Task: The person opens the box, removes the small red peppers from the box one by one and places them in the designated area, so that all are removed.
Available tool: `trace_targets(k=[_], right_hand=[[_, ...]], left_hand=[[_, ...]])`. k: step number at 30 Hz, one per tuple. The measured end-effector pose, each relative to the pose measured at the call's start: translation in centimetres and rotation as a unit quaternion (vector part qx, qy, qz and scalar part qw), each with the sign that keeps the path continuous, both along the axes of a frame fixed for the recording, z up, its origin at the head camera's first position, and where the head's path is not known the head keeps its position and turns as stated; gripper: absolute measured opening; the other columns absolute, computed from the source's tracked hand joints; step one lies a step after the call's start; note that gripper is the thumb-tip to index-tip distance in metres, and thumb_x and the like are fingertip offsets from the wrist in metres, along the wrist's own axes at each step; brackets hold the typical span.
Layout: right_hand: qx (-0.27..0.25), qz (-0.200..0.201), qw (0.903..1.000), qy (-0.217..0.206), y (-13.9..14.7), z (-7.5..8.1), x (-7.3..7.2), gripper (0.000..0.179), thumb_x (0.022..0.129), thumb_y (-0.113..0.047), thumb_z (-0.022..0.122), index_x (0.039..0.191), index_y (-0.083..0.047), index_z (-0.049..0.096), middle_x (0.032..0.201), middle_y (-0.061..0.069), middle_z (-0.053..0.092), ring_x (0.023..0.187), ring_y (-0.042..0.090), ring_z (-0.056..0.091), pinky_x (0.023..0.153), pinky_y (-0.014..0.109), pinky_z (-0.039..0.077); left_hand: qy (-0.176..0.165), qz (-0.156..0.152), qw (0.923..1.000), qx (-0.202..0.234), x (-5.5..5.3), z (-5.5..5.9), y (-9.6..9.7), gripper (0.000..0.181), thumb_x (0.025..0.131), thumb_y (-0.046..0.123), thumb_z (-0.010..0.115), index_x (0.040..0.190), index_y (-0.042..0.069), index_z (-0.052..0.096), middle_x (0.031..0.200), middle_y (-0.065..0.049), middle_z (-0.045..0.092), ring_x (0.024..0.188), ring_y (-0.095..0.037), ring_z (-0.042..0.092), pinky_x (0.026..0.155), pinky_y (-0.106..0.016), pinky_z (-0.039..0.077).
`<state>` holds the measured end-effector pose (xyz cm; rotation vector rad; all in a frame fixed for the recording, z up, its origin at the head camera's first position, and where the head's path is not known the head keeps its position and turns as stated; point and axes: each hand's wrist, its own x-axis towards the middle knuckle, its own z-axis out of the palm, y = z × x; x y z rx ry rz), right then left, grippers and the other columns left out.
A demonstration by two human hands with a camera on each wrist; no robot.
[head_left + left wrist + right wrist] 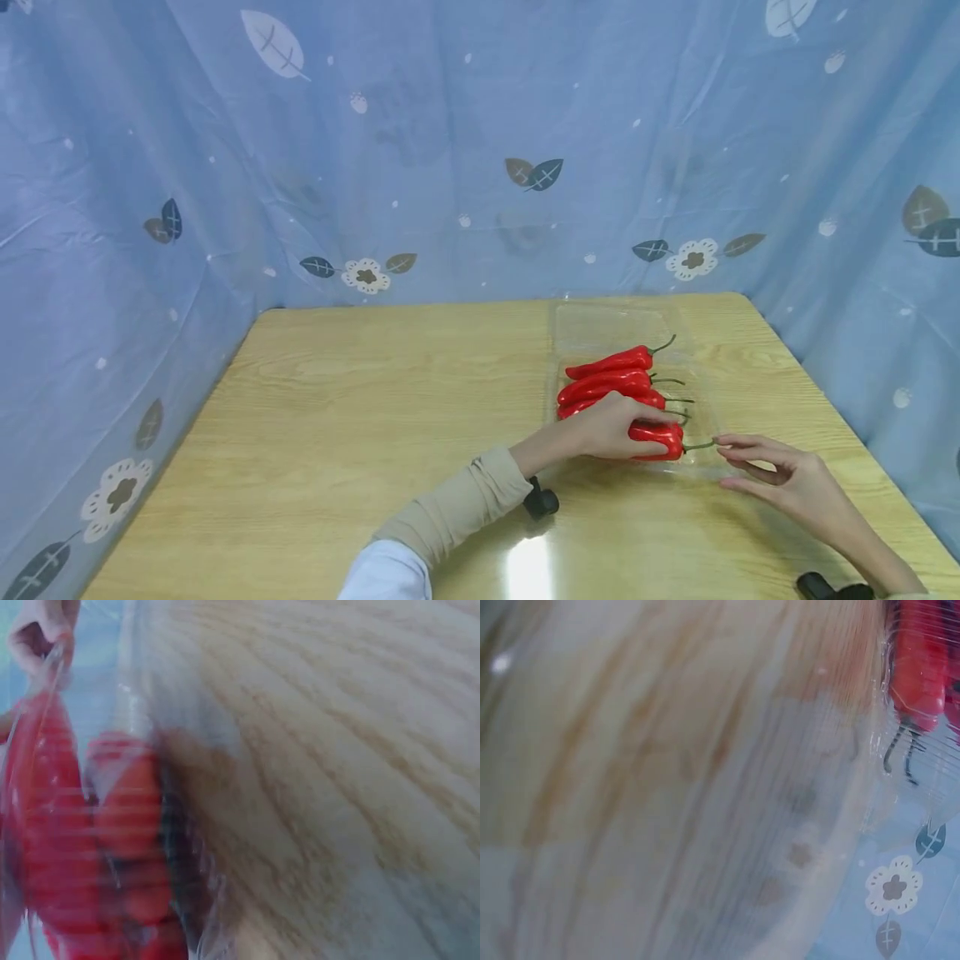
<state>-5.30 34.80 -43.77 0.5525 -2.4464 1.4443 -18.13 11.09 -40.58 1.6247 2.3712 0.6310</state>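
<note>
Several red peppers [607, 385] with green stems lie side by side in a clear plastic box [553, 379] on the table's right side. My left hand [611, 423] reaches over the front of the box and grips the nearest pepper [660, 440], thumb in front and fingers behind. That pepper's stem points right, toward my right hand [787, 477]. The right fingertips are at the stem's end by the box's right edge, with the thumb apart below them. Clear plastic covers blurred red peppers [56, 825] in the left wrist view. Red peppers [919, 667] also show at the right wrist view's upper right.
The clear lid [607, 327] lies folded back behind the box. A wooden table [337, 417] stretches left. A blue patterned curtain [450, 125] encloses the back and sides. Dark wrist devices [540, 502] sit under both forearms.
</note>
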Motion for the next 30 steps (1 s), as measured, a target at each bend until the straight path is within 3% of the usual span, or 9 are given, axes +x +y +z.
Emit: trace_targets(k=[4,9,14,18,21,23,28,30], right_hand=[[-0.004,0.002,1.0,-0.004,0.4,0.1,-0.1,0.034,0.067,0.022,0.071,0.1,0.015,0.066,0.12,-0.011,0.062,0.104,-0.001,0.062,0.076,0.022,0.054],[0.001,-0.005,0.9999,-0.011,0.2,0.0,0.0,0.034,0.068,0.022,0.071,0.1,0.016,0.065,0.121,-0.013,0.062,0.104,-0.002,0.061,0.076,0.023,0.054],[0.0,-0.011,0.9998,-0.017,-0.1,-0.1,0.2,0.035,0.069,0.021,0.071,0.103,0.016,0.065,0.12,-0.015,0.062,0.103,-0.002,0.062,0.075,0.022,0.054],[-0.004,-0.014,0.9999,-0.009,0.0,-0.2,0.2,0.036,0.068,0.022,0.071,0.103,0.015,0.065,0.12,-0.014,0.062,0.102,-0.002,0.062,0.074,0.021,0.054],[0.002,-0.018,0.9998,-0.001,0.0,-0.3,0.3,0.035,0.067,0.023,0.071,0.101,0.015,0.066,0.12,-0.012,0.062,0.104,-0.002,0.061,0.075,0.021,0.054],[0.009,-0.023,0.9997,-0.002,0.0,-0.4,0.3,0.033,0.068,0.022,0.071,0.1,0.014,0.066,0.12,-0.013,0.062,0.104,-0.003,0.061,0.076,0.021,0.054],[0.01,-0.03,0.9994,-0.015,0.0,-0.5,0.4,0.032,0.071,0.019,0.071,0.102,0.013,0.067,0.119,-0.018,0.061,0.102,-0.004,0.061,0.074,0.021,0.054],[0.01,-0.031,0.9994,-0.014,0.0,-0.4,0.4,0.032,0.07,0.019,0.072,0.101,0.013,0.067,0.118,-0.018,0.061,0.102,-0.004,0.061,0.074,0.022,0.054]], left_hand=[[-0.01,0.009,0.9999,0.001,0.1,0.4,0.1,0.043,0.089,0.036,0.068,0.13,0.025,0.061,0.121,0.014,0.063,0.095,0.008,0.052,0.079,-0.001,0.035],[-0.004,0.006,1.0,0.0,0.6,0.2,0.1,0.042,0.089,0.038,0.067,0.128,0.026,0.059,0.119,0.016,0.061,0.084,0.009,0.05,0.077,-0.002,0.036],[0.018,0.017,0.9996,-0.016,1.0,-0.2,-0.1,0.042,0.092,0.042,0.061,0.131,0.026,0.057,0.115,0.017,0.062,0.066,0.005,0.049,0.065,-0.005,0.04],[0.039,0.031,0.9983,-0.031,1.0,-0.2,0.3,0.042,0.094,0.047,0.055,0.131,0.028,0.056,0.112,0.018,0.062,0.076,0.006,0.053,0.067,-0.009,0.044],[0.061,0.044,0.9957,-0.055,1.2,-0.2,0.6,0.047,0.088,0.058,0.057,0.128,0.033,0.057,0.114,0.021,0.059,0.09,0.009,0.051,0.071,-0.011,0.043],[0.057,0.051,0.9953,-0.059,1.3,-0.2,0.7,0.051,0.084,0.062,0.06,0.126,0.033,0.054,0.106,0.021,0.059,0.087,0.009,0.05,0.068,-0.01,0.042],[0.06,0.04,0.9973,-0.015,1.4,-0.4,0.6,0.045,0.085,0.055,0.064,0.117,0.027,0.047,0.087,0.018,0.056,0.074,0.006,0.048,0.062,-0.007,0.04],[0.091,0.025,0.9955,-0.004,1.4,-0.4,0.6,0.043,0.088,0.052,0.062,0.119,0.025,0.051,0.097,0.017,0.061,0.081,0.006,0.051,0.066,-0.007,0.042]])
